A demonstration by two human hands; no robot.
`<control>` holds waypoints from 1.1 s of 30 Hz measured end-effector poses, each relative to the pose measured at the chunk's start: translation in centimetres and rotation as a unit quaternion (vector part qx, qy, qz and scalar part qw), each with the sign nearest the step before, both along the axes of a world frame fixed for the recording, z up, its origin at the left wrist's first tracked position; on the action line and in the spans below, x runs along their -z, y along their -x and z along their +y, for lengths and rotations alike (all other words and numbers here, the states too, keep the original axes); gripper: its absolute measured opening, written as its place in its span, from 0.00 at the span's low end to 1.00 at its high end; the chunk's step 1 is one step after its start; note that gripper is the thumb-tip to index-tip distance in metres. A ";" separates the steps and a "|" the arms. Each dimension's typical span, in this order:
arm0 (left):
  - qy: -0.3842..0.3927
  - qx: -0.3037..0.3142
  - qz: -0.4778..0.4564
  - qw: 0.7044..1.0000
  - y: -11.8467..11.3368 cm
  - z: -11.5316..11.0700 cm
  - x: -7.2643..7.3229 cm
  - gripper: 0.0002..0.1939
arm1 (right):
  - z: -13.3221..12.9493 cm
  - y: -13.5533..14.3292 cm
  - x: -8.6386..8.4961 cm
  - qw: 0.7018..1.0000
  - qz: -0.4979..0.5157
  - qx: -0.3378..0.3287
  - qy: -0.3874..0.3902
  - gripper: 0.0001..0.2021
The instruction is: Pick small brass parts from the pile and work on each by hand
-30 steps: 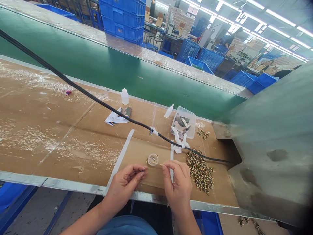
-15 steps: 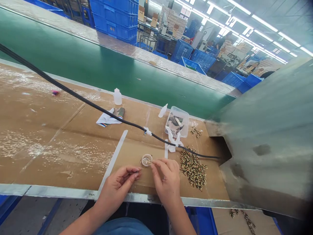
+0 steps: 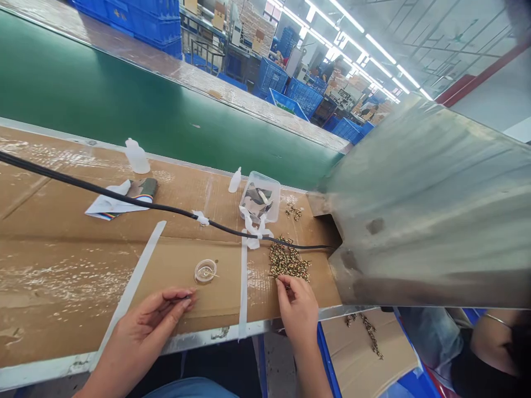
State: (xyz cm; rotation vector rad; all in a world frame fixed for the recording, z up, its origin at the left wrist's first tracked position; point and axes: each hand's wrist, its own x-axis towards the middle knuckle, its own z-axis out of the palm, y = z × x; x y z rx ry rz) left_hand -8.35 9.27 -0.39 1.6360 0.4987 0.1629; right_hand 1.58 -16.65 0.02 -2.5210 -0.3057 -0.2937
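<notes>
My left hand (image 3: pixel 160 315) is closed in a pinch on a small dark piece (image 3: pixel 187 297), mostly covered by the fingertips. To its upper right, a small round clear cup (image 3: pixel 204 271) sits on the cardboard, with a thin stick (image 3: pixel 212 275) leaning over its rim. My right hand (image 3: pixel 298 304) reaches the near edge of a pile of small brass-and-dark metal parts (image 3: pixel 288 260). Its thumb and forefinger are pressed together; whatever lies between them is too small to make out.
A black cable (image 3: pixel 174 210) crosses above the cardboard-covered bench. Behind it are a clear plastic box (image 3: pixel 269 213), two white bottles (image 3: pixel 138 157) and a folded cloth (image 3: pixel 143 189). A metal panel (image 3: pixel 394 221) rises at right; a green conveyor belt (image 3: pixel 166 110) runs behind.
My right hand has let go of the stick, now resting in the cup, and moved right to the metal parts. My left hand keeps its pinch. The view has swung right.
</notes>
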 end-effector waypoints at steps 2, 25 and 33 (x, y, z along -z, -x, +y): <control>-0.004 -0.001 -0.002 1.000 0.0 -0.1 -0.1 0.17 | 0.3 -0.2 0.0 1.000 0.008 -0.018 0.019 0.08; 0.009 0.008 0.011 1.000 0.3 -0.1 0.2 0.16 | 2.3 -1.2 -0.5 0.988 -0.020 -0.037 0.147 0.06; 0.138 0.046 0.032 0.989 0.5 -1.5 -0.5 0.13 | 2.3 -1.5 -1.1 0.993 0.064 -0.088 0.035 0.05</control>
